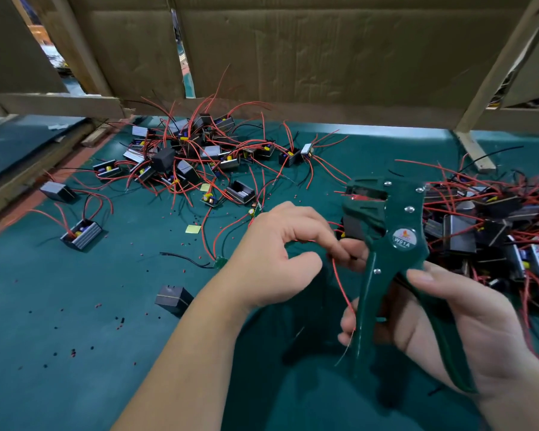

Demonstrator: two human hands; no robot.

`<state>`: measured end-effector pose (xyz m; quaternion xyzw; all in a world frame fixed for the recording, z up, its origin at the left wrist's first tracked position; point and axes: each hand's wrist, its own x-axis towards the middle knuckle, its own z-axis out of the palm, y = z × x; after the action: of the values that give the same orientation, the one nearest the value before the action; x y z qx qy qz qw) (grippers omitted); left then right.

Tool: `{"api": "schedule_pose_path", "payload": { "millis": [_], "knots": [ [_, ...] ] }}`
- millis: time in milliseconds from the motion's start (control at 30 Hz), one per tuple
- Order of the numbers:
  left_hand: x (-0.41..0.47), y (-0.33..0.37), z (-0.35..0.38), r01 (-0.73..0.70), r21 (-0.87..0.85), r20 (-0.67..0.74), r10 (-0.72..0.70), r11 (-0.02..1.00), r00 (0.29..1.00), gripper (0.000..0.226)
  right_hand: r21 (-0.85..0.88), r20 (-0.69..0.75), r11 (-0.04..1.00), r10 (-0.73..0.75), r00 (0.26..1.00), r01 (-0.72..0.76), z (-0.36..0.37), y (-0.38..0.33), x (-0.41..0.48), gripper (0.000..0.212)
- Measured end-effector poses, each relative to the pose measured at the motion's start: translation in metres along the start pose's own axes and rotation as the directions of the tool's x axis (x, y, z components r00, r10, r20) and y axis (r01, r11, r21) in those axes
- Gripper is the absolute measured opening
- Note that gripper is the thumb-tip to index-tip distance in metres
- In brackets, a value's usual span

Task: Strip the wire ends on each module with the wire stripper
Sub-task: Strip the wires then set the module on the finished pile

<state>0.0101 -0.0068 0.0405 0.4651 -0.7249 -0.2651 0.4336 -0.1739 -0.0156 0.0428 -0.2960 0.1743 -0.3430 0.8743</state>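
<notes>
My right hand [467,321] grips the handles of a dark green wire stripper [386,253], held upright with its jaws at the top. My left hand [280,253] pinches a thin red wire [339,281] between thumb and fingers, just left of the stripper. A small dark module [353,228] hangs behind the stripper's head, partly hidden; its red wire trails down past the handles. A pile of black modules with red wires [199,150] lies at the back centre of the table. Another dense pile [495,225] lies at the right.
A green mat [75,353] covers the table, dotted with small red and black insulation bits. Loose modules lie at the left [81,234] and near my left forearm [173,298]. A cardboard wall [293,51] on a wooden frame closes the back.
</notes>
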Motion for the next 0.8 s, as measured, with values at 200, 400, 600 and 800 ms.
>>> {"api": "schedule_pose_path", "payload": {
  "millis": [200, 400, 600, 800],
  "knots": [
    [0.000, 0.001, 0.003, -0.046, 0.071, -0.066, 0.051, 0.996, 0.996, 0.040, -0.207, -0.107, 0.971, -0.142, 0.984, 0.118, -0.005, 0.004, -0.005, 0.037],
    [0.000, 0.006, 0.004, -0.079, 0.088, -0.128, 0.090, 0.993, 0.988, 0.032, -0.313, 0.035, 0.939, -0.139, 0.990, 0.143, -0.012, 0.010, -0.013, 0.068],
    [0.000, 0.008, 0.006, -0.141, 0.133, -0.175, 0.163, 0.981, 0.971, 0.037, -0.177, 0.046, 0.954, -0.236, 0.971, 0.241, -0.006, 0.007, -0.012, 0.059],
    [0.000, 0.007, 0.018, -0.259, 0.511, -0.114, 0.363, 0.820, 0.925, 0.016, -0.179, 0.106, 0.972, -0.136, 0.985, 0.154, -0.013, 0.004, -0.012, 0.060]
  ]
}}
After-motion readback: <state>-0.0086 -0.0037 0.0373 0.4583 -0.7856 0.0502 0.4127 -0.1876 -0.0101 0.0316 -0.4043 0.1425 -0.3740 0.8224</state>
